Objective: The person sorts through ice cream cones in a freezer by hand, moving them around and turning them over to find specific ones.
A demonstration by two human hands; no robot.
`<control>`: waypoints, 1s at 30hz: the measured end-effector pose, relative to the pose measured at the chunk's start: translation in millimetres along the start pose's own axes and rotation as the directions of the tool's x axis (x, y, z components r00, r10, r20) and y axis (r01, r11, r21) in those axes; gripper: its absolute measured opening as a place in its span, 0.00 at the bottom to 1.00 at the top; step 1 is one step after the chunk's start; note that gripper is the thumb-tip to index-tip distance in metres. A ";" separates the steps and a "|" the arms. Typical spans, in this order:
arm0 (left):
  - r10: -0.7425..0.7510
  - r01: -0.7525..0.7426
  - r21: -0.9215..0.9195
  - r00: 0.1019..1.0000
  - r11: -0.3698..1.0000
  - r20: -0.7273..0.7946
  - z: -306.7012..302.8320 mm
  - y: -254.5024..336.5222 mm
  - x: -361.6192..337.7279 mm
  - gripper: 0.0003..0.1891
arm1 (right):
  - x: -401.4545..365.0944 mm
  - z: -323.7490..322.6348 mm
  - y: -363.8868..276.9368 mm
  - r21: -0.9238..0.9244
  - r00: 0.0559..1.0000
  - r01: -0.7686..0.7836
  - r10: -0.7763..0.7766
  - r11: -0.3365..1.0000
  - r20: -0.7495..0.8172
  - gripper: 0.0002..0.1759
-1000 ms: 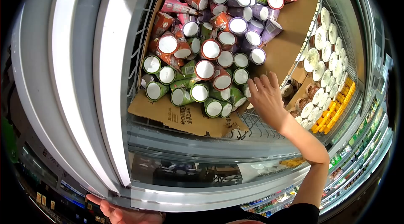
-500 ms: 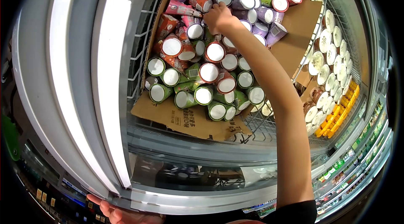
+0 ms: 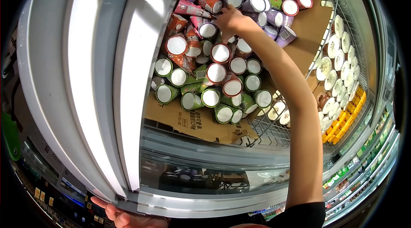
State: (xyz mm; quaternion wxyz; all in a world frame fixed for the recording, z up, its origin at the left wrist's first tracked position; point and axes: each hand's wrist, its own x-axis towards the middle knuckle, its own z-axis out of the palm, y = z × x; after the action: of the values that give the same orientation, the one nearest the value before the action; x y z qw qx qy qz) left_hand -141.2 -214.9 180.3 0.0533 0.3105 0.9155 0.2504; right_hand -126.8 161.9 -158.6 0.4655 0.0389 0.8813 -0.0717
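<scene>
In the head view, my right hand (image 3: 232, 22) is down among the wrapped ice cream cones, just below a purple cone (image 3: 233, 0) with a white lid. Its fingers look spread, one pointing up and one down toward a red-rimmed cone (image 3: 220, 53); some fingertips are hidden, and nothing is visibly held. Green cones (image 3: 210, 98) lie nearer the front of the cardboard box (image 3: 184, 118), pink ones (image 3: 190, 8) at its left. At the bottom edge, my left hand (image 3: 128, 218) is partly in view, fingers apart, beside the grey freezer frame (image 3: 180, 204).
A broad white and grey lid or frame (image 3: 128, 78) curves along the left side. White-lidded cups (image 3: 334, 73) stand in a wire basket on the right, with a yellow rack (image 3: 346, 116) next to them. Lit shelves (image 3: 364, 163) are beyond the freezer's right side.
The freezer contents sit slightly farther right in view, and the frame on the left covers more of the box's left side. My right hand remains among the cones, with one finger now pointing lower.
</scene>
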 end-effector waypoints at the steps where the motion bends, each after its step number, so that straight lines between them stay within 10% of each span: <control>1: -0.001 0.001 -0.007 1.000 1.000 -0.001 1.0 0.1 -0.5 0.25 | -2.3 2.3 1.4 0.003 1.000 0.018 -0.018 1.000 -0.011 0.34; 15: 0.005 -0.006 -0.043 1.000 0.999 -0.024 1.3 -1.3 -1.9 0.24 | -33.2 29.2 12.4 -0.007 0.876 0.252 -0.232 0.968 -0.423 0.30; 30: 0.047 -0.050 -0.073 0.998 0.996 -0.048 3.8 -6.1 1.9 0.25 | -95.8 22.0 16.3 0.194 0.779 0.130 0.021 0.972 -0.627 0.31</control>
State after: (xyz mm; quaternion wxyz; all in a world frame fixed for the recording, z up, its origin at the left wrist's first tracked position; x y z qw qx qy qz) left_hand -145.1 -216.3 174.0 0.0374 0.3246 0.8987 0.2925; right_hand -52.6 174.2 -93.2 0.1372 0.0875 0.9723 -0.1679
